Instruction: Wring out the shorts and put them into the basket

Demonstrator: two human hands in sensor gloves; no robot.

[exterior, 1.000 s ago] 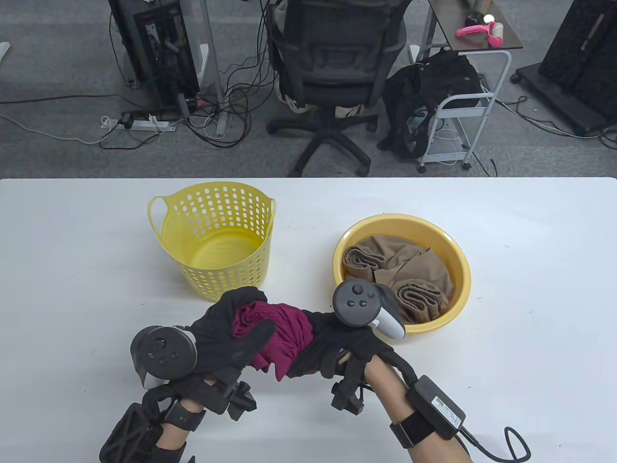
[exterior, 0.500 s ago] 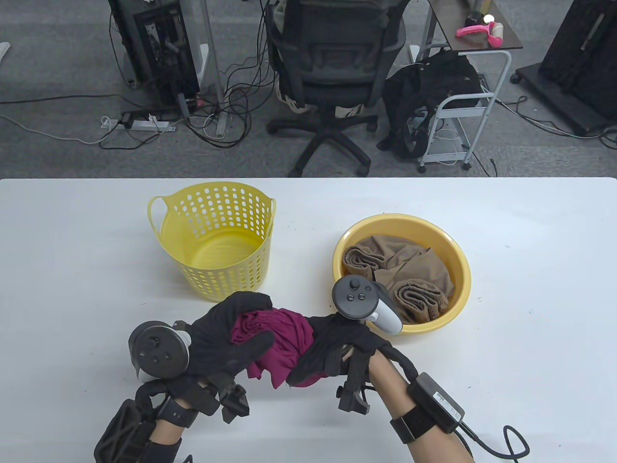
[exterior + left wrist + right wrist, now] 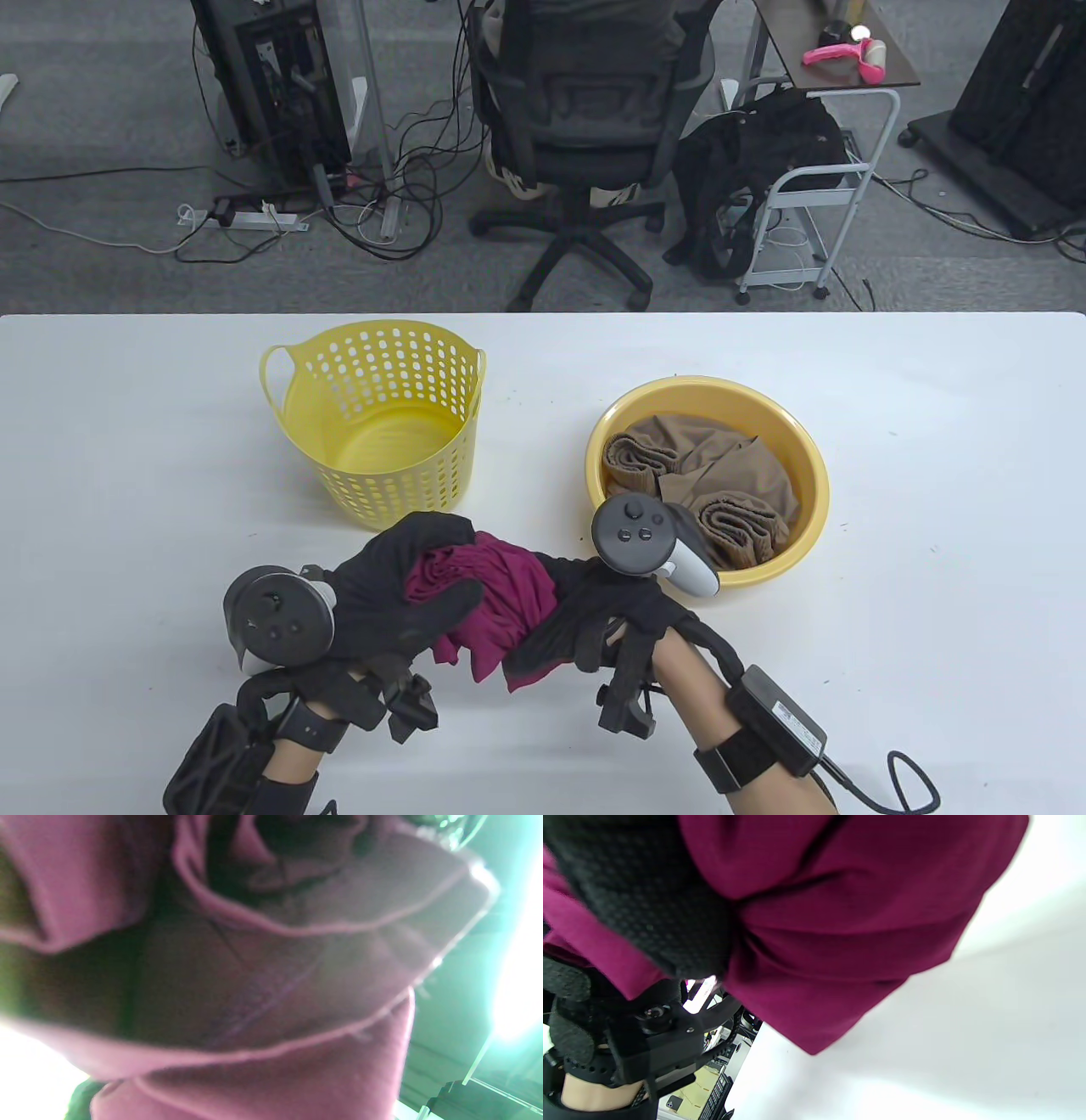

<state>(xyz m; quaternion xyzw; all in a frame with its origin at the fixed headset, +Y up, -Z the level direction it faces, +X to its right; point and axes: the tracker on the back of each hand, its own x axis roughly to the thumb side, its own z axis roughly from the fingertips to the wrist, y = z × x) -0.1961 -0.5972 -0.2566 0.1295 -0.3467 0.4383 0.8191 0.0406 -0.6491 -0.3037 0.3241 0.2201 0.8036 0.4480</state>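
Since the earlier frames: both hands have shifted only slightly over the near edge of the desk (image 3: 933, 475); the right tracker (image 3: 635, 535) has tipped a little toward the basin, and the bundle between the hands remains clamped.

Item, task garment: magenta shorts (image 3: 496, 594), bunched into a short roll, held clear above the desk between both hands, in front of the basket and basin. A loose corner hangs down below the roll. In the right wrist view the magenta fabric (image 3: 848, 921) fills most of the frame above the white desk; in the left wrist view the folds of the shorts (image 3: 254, 984) sit blurred against the lens.

Item, left hand (image 3: 399, 594): black glove, fingers (image 3: 433, 531) curled over the left end of the roll, thumb below, gripping it. Round grey tracker (image 3: 276, 615) on its back.

Item, right hand (image 3: 602, 615): black glove, fingers wrapped round the right end of the roll, gripping it; a black box is strapped to the forearm.

Item, yellow perforated basket (image 3: 293, 399): upright on the desk beyond the left hand, apart from the shorts, nothing visible inside.

Item, yellow basin (image 3: 806, 467): right of the basket, holding folded tan-brown garments (image 3: 721, 484).

Item, background: black office chair (image 3: 585, 110) on the floor beyond the desk.
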